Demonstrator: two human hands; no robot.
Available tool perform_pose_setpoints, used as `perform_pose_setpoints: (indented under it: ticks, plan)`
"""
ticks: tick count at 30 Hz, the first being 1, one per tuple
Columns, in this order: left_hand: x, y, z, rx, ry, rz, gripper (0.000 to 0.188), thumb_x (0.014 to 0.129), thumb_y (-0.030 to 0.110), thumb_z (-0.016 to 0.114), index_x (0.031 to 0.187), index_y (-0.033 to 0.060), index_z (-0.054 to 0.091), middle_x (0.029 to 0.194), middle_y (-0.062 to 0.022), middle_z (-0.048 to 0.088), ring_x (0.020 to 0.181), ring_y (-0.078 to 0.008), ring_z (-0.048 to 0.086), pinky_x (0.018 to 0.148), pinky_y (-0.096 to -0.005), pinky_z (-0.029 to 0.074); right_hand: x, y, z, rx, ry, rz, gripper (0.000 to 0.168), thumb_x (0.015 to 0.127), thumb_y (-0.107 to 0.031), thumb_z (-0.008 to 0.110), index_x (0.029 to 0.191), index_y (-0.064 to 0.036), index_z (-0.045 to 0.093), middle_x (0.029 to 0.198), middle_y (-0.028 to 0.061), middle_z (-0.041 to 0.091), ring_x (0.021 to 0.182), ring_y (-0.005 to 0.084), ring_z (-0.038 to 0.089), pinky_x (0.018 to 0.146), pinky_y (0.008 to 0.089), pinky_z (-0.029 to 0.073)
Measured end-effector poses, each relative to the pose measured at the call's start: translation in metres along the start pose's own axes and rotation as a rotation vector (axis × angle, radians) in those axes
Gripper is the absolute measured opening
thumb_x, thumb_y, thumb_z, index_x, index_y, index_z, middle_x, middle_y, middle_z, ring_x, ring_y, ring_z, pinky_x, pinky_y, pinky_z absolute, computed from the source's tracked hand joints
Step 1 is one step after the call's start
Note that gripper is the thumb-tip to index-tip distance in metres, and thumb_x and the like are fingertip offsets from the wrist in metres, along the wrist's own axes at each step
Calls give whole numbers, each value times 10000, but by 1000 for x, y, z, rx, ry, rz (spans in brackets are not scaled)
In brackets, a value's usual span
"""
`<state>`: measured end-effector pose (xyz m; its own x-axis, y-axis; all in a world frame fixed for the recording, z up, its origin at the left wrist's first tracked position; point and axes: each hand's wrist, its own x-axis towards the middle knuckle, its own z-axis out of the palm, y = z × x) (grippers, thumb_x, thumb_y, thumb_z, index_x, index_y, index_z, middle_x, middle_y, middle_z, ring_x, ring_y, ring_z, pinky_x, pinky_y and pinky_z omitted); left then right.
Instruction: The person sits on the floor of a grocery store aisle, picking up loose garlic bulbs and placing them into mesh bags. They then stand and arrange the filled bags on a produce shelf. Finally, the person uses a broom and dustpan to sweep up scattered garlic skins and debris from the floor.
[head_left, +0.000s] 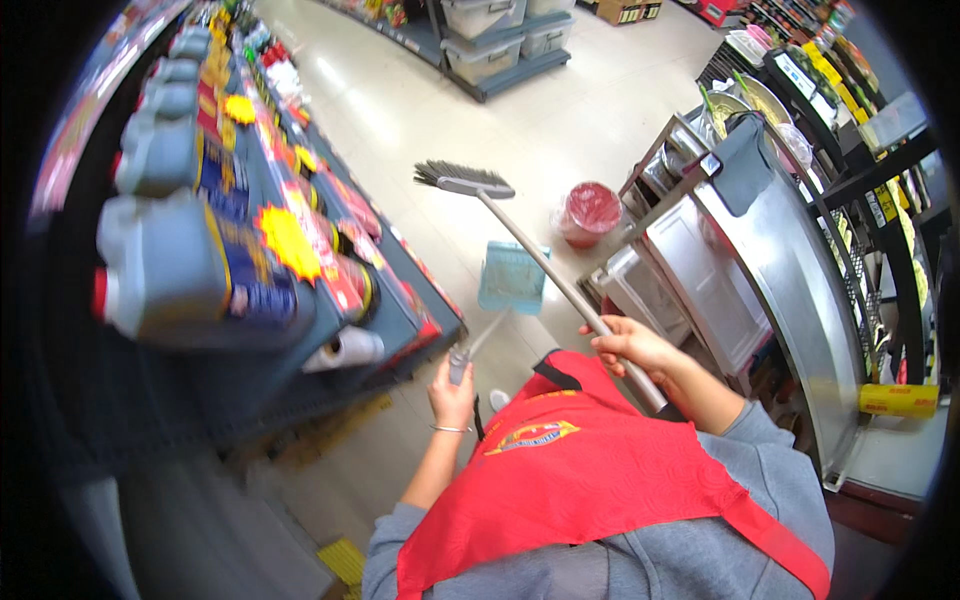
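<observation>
My right hand (634, 346) grips the grey handle of a broom (536, 255) near its end. The broom's head, with dark bristles (457, 172), is raised and points forward and left. In my left hand (452, 394) is the end of the handle of a light blue dustpan (514, 277). The pan lies ahead of me, low over or on the tiled floor; I cannot tell whether it touches. Some dirt seems to mark its surface, too blurred to name.
To the left runs a shelf (420, 345) with large jugs (165, 262) of dark liquid. A red bucket (589, 214) stands on the floor beside a stainless steel counter (787, 277) at right. Farther ahead, plastic storage bins (484, 60) sit on a rack.
</observation>
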<state>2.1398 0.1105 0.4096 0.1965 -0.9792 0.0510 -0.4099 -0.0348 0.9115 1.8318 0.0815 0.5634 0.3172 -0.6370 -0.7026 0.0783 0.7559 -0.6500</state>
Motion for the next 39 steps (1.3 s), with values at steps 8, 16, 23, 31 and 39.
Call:
perform_pose_setpoints:
  ticks: [8, 16, 23, 31, 39]
  plan:
    - [145, 14, 47, -61, -3, -247, 254, 808, 135, 694, 1017, -1, 643, 799, -67, 690, 707, -128, 636, 669, -291, 506, 166, -61, -60, 58, 175, -42, 179, 911, -195, 568, 864, -52, 470, 606, -12, 445, 484, 80, 429, 401, 249, 343]
    - [255, 127, 86, -92, 9, -227, 216, 846, 123, 663, 1035, 23, 637, 670, -11, 613, 509, -79, 539, 441, -267, 433, 395, -198, -140, 396, 276, -69, 178, 875, -77, 511, 700, -59, 536, 594, 68, 479, 491, 184, 453, 414, 332, 333]
    - [343, 113, 59, -106, 103, -307, 130, 874, 104, 632, 954, 16, 581, 674, 1, 561, 473, -72, 475, 390, -235, 376, 464, -269, -193, -343, 620, -81, 238, 784, -150, 531, 621, 2, 614, 576, 131, 596, 484, 244, 563, 454, 405, 460]
    - [510, 140, 118, 71, -39, -186, 229, 854, 78, 639, 1057, -13, 583, 693, -17, 565, 488, -61, 461, 412, -232, 350, 479, -279, -326, 40, 603, 74, 224, 850, -173, 580, 742, 23, 584, 546, 82, 534, 420, 171, 502, 375, 324, 408]
    - [692, 189, 250, 32, -204, -216, 136, 882, 107, 620, 956, 10, 558, 596, -9, 525, 441, -80, 480, 387, -231, 384, 513, -267, -425, 363, 795, 107, 263, 816, -141, 512, 598, -6, 570, 542, 129, 553, 433, 221, 515, 382, 363, 374]
